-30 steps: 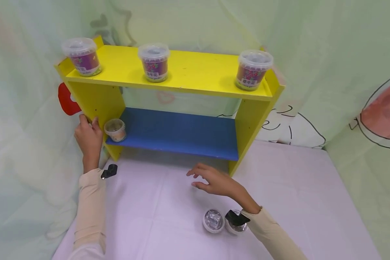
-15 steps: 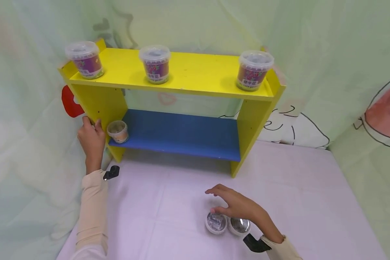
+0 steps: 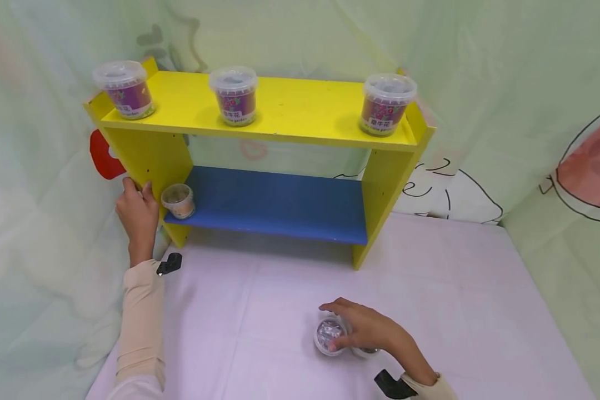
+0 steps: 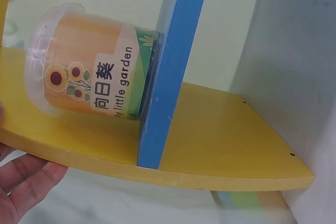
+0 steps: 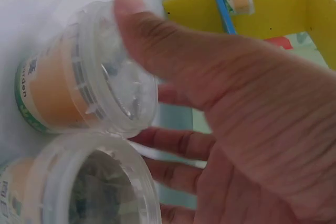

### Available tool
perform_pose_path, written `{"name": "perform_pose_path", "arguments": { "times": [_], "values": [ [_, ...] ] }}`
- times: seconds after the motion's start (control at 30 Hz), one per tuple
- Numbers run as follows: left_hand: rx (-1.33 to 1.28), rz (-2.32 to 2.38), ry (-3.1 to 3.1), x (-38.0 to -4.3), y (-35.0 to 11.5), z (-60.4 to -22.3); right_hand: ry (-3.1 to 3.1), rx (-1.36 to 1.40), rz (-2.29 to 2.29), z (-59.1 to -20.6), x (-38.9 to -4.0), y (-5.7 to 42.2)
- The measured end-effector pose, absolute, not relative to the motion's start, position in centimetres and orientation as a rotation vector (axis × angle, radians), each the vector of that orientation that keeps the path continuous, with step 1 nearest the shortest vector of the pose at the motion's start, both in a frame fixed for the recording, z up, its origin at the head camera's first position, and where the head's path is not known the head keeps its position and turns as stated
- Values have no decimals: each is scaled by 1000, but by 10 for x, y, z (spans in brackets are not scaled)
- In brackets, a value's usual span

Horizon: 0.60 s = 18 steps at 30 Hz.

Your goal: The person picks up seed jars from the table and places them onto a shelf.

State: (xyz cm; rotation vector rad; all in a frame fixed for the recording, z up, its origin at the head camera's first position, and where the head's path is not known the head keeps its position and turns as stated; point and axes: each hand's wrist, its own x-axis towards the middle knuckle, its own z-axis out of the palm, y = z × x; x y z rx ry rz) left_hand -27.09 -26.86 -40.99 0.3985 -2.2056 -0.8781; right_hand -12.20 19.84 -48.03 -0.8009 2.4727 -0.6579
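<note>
My left hand (image 3: 139, 214) holds the yellow left side panel (image 4: 100, 140) of a small shelf unit, its fingers (image 4: 39, 179) at the panel's edge. Beside it, a clear plastic tub (image 4: 84, 66) with an orange sunflower label stands on the blue lower shelf (image 3: 275, 205). On the white cloth, my right hand (image 3: 372, 329) is around the lid of an orange-labelled tub (image 5: 55, 85), thumb over its rim and straight fingers along the far side. Their fingertips are partly hidden behind that tub. A second such tub (image 5: 100, 190) stands right next to it, mostly under the hand in the head view.
Three purple-labelled lidded tubs (image 3: 236, 100) stand along the yellow top shelf (image 3: 305, 108), one at each end and one left of the middle. Printed curtains (image 3: 500, 100) enclose the back and sides of the cloth-covered table (image 3: 445, 289).
My right hand has moved back from in front of the shelf unit, toward me, to the two tubs on the cloth, thumb and fingers now about one lid. My left hand stays on the panel.
</note>
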Motion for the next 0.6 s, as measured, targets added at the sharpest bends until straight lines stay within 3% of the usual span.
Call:
{"name": "perform_pose_path", "arguments": {
  "times": [0.6],
  "values": [
    [410,-867,-2214,-272,-269,-409,2490,-726,-531,-485,-111,194]
  ]
}}
